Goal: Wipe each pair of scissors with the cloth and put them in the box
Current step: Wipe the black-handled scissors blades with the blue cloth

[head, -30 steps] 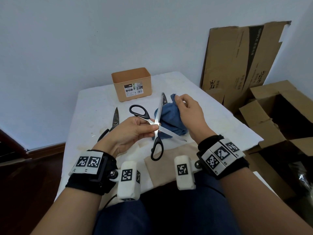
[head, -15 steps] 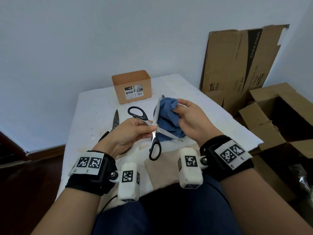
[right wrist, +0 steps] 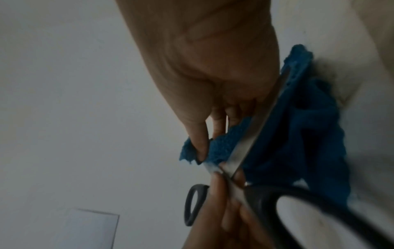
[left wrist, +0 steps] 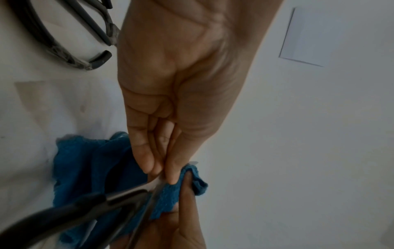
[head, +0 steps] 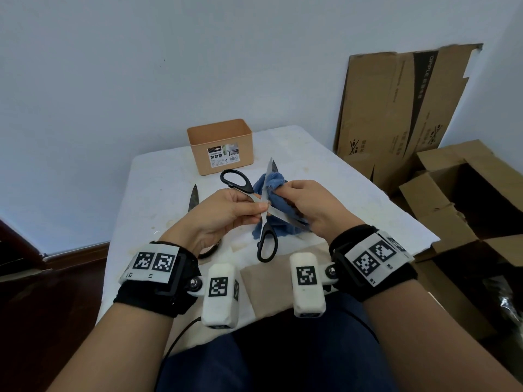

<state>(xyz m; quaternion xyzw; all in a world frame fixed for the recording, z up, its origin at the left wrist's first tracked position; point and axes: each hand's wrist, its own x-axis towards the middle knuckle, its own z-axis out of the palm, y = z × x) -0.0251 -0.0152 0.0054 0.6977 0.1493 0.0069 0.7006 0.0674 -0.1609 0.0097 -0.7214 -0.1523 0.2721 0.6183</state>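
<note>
My left hand (head: 226,215) pinches the black-handled scissors (head: 266,244) at their pivot and holds them above the table with the blades spread apart. My right hand (head: 308,205) grips the blue cloth (head: 273,181) and presses it against the upright blade near the pivot. The left wrist view shows the left hand's fingertips (left wrist: 149,165) on the metal beside the cloth (left wrist: 89,161). The right wrist view shows the cloth (right wrist: 298,128) wrapped behind a blade of the scissors (right wrist: 255,134). A second, dark pair of scissors (head: 194,198) lies on the table under my left hand. The orange box (head: 220,145) stands at the far edge.
The table (head: 152,188) has a white cover and a beige patch (head: 268,284) near me. Flattened cardboard (head: 402,108) leans on the wall at the right. An open carton (head: 467,199) sits on the floor beside the table.
My right hand has slid the cloth down the upright blade towards the pivot. The scissors sit slightly higher and closer to me. The left hand's grip is the same.
</note>
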